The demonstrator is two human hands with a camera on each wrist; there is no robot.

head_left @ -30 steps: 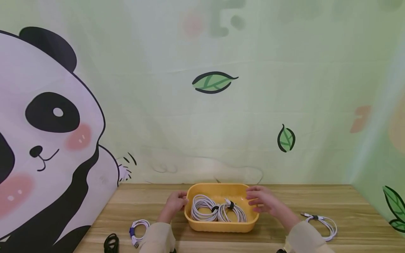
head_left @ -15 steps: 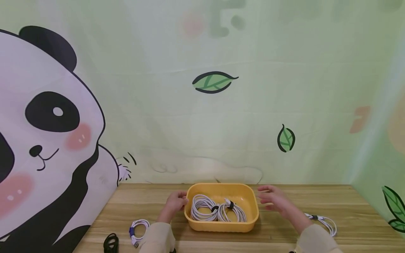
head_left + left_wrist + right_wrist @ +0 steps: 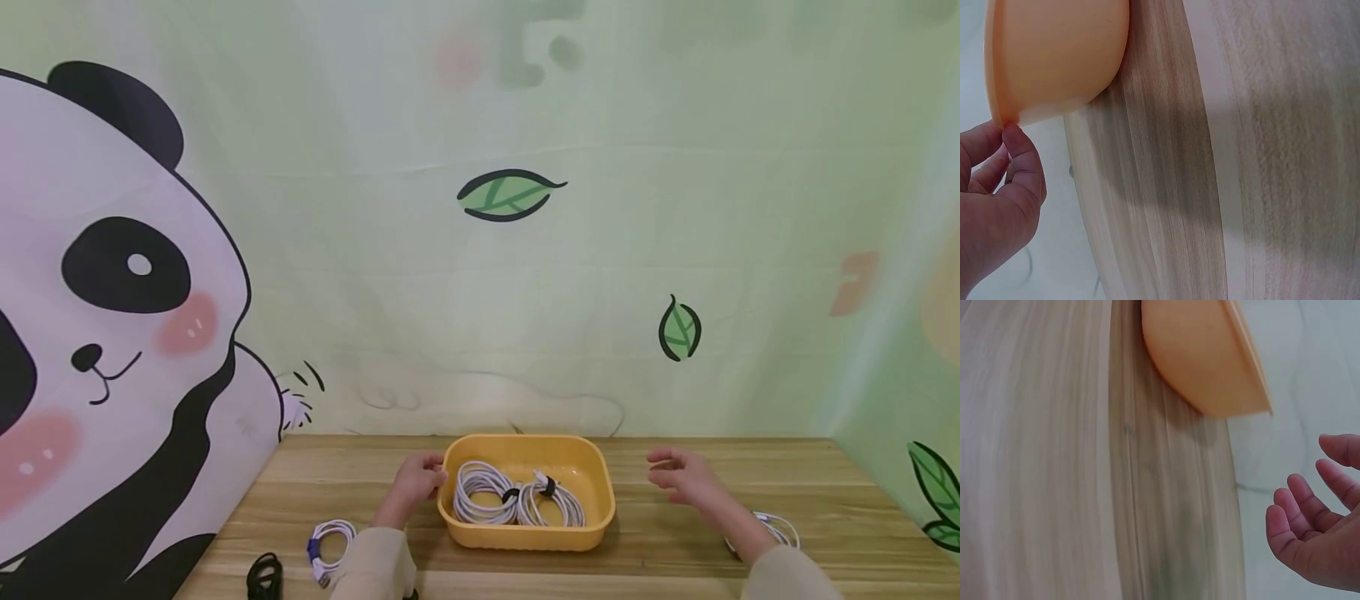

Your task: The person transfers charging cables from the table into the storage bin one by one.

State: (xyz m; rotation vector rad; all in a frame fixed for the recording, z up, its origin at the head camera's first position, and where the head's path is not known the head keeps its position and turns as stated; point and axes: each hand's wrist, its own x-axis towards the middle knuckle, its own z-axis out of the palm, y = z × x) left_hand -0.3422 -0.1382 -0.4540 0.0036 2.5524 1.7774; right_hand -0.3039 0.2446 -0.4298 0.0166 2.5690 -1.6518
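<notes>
A yellow plastic basket [image 3: 527, 538] stands on the wooden table with two coiled white cables [image 3: 480, 493] inside, each bound with a black strap. My left hand [image 3: 417, 483] pinches the basket's left rim between thumb and fingers; the left wrist view shows the fingertips [image 3: 1015, 139] at the rim of the orange-looking wall. To the right of the basket, my right hand [image 3: 688, 477] hangs apart from it, fingers loosely bent and holding nothing. In the right wrist view a gap separates this hand [image 3: 1319, 525] from the basket [image 3: 1204, 356].
A white cable coil with a blue strap [image 3: 330, 550] lies left, beside the left sleeve. Nearer the front edge is a black cable coil [image 3: 264, 577]. Another white cable coil [image 3: 782, 528] is partly hidden behind the right forearm. A panda-printed backdrop [image 3: 375, 250] rises behind the table [image 3: 645, 533].
My right hand has moved away from the basket's right rim, out to the right. The left hand keeps its hold on the left rim, and the basket has stayed in place.
</notes>
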